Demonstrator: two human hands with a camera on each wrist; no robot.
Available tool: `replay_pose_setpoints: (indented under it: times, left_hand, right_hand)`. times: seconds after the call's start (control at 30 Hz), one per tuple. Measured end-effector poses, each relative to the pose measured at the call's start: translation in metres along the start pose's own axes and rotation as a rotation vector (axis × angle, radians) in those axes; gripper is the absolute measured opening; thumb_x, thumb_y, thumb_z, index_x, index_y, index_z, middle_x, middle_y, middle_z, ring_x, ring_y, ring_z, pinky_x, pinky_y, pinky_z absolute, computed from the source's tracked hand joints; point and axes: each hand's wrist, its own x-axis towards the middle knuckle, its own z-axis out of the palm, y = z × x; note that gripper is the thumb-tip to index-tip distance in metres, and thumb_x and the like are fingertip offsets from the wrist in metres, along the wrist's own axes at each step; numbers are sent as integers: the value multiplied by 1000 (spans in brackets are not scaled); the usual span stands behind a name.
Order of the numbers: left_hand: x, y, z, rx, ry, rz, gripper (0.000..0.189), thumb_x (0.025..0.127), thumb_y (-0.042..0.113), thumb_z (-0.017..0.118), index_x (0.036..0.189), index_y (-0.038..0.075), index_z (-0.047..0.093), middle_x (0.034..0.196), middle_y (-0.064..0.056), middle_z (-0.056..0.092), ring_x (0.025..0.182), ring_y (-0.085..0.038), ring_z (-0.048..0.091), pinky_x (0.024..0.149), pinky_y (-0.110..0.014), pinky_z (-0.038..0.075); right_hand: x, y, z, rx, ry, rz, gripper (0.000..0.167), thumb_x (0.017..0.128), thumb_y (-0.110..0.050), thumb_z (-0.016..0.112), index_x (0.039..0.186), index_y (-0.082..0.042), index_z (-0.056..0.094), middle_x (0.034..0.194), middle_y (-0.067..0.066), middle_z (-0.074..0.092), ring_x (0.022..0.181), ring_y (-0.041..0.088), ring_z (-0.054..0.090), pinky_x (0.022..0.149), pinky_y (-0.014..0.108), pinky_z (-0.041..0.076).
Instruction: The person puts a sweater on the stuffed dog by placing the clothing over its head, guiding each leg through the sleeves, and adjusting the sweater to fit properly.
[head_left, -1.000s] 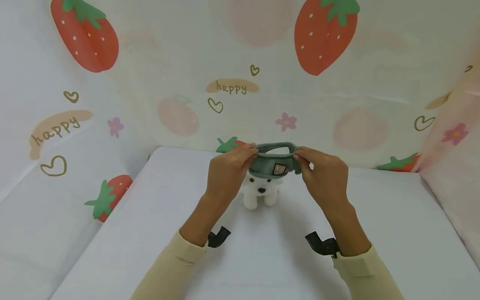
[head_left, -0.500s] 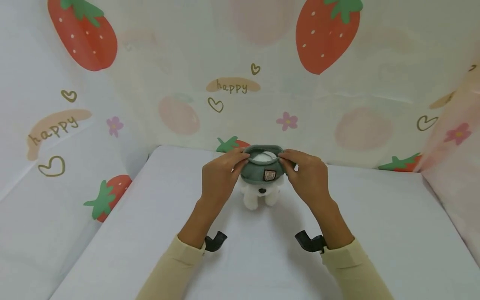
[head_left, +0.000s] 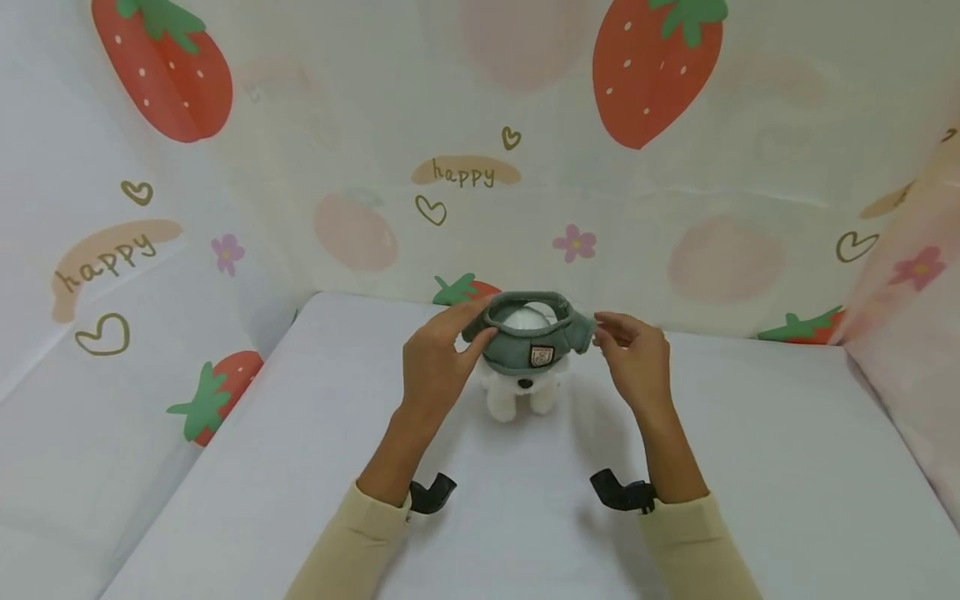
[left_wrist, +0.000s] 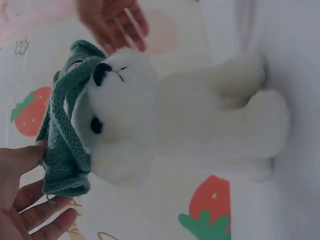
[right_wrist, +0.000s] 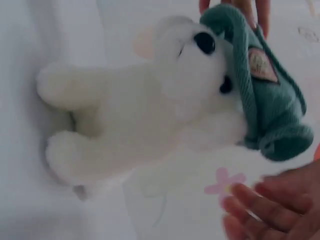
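A white plush dog stands upright on the table, facing me. Over the top of its head sits a small green knitted sweater with a badge on its front; the white crown shows through the neck opening. With thumb and fingers my left hand pinches the sweater at its left side. Beside the other sleeve, my right hand has its fingers loosely bent. In the right wrist view a gap separates those blurred fingers from the sleeve. The dog's eyes and black nose show below the hem in the left wrist view.
A white-covered table extends around the dog on all sides. Behind it hangs a cloth backdrop with strawberries, hearts and flowers, and more of it closes both sides. A black wrist mount sticks out inward from the left cuff.
Both hands have brought the sweater down and slightly left onto the dog's head. My right hand has since let go of the neck edge and moved out to the right, beside the sleeve.
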Motion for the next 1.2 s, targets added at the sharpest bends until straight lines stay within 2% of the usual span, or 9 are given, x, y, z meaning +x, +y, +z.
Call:
replay_pose_setpoints:
  times: [0.13, 0.27, 0.4, 0.53, 0.77, 0.87, 1.03, 1.1, 1.2]
  left_hand:
    - [-1, 0, 0, -18, 2, -11, 43, 89, 22, 81, 130, 16, 71, 122, -2, 72, 114, -20, 68, 89, -38, 57]
    - [-2, 1, 0, -44, 13, -10, 42, 89, 20, 81, 129, 15, 71, 121, -2, 73, 112, -20, 69, 90, -37, 56]
    - [-2, 1, 1, -67, 18, -8, 40, 88, 18, 81, 128, 15, 72, 121, -1, 73, 111, -19, 69, 88, -37, 57]
    - [-2, 1, 2, -68, 20, -9, 39, 89, 18, 81, 127, 15, 73, 121, -1, 73, 109, -19, 70, 81, -36, 58]
    - [-1, 0, 1, -91, 6, -33, 41, 87, 22, 82, 127, 16, 73, 120, 0, 73, 108, -19, 69, 76, -35, 57]
    - [2, -7, -5, -267, -62, -180, 44, 90, 32, 79, 131, 22, 70, 121, 2, 73, 112, -22, 68, 84, -42, 56]
    - [4, -32, -13, -552, -214, -577, 36, 103, 38, 60, 131, 18, 70, 122, -3, 72, 117, -26, 64, 95, -48, 52]
    - [2, -42, -8, -590, -291, -663, 33, 107, 29, 54, 128, 9, 70, 123, -9, 71, 118, -27, 63, 97, -47, 50]
    - [-3, -49, 2, -626, -408, -720, 33, 107, 21, 53, 132, 4, 67, 129, -11, 68, 123, -26, 60, 99, -47, 50]
  right_hand:
    - [1, 11, 4, 23, -230, 118, 26, 101, -7, 61, 123, 5, 69, 108, 20, 72, 94, 29, 70, 77, 28, 57]
    - [2, 15, 8, 183, -317, 185, 31, 105, -10, 55, 130, 6, 64, 115, 26, 67, 97, 28, 65, 82, 33, 58]
    - [0, 16, 11, 317, -308, 271, 33, 106, -12, 52, 132, 5, 62, 112, 24, 64, 96, 25, 62, 81, 31, 58]
    - [-1, 17, 14, 407, -273, 334, 34, 105, -15, 54, 132, 5, 62, 104, 9, 63, 96, 21, 59, 81, 29, 57]
    - [-5, 14, 18, 575, -185, 367, 28, 102, -14, 62, 118, 9, 63, 87, 5, 62, 88, 20, 61, 78, 27, 57]
    - [-7, 13, 19, 611, -172, 375, 30, 102, -14, 62, 120, 10, 62, 84, 4, 64, 81, 17, 64, 77, 27, 57]
    - [-6, 11, 20, 603, -177, 363, 33, 104, -16, 60, 121, 11, 61, 81, 3, 66, 75, 15, 66, 77, 26, 57]
    - [-6, 11, 21, 595, -179, 363, 33, 104, -17, 60, 121, 11, 61, 81, 3, 66, 76, 14, 66, 77, 26, 57]
    - [-6, 11, 23, 585, -174, 371, 34, 103, -18, 61, 121, 11, 62, 82, 3, 66, 76, 15, 67, 77, 26, 57]
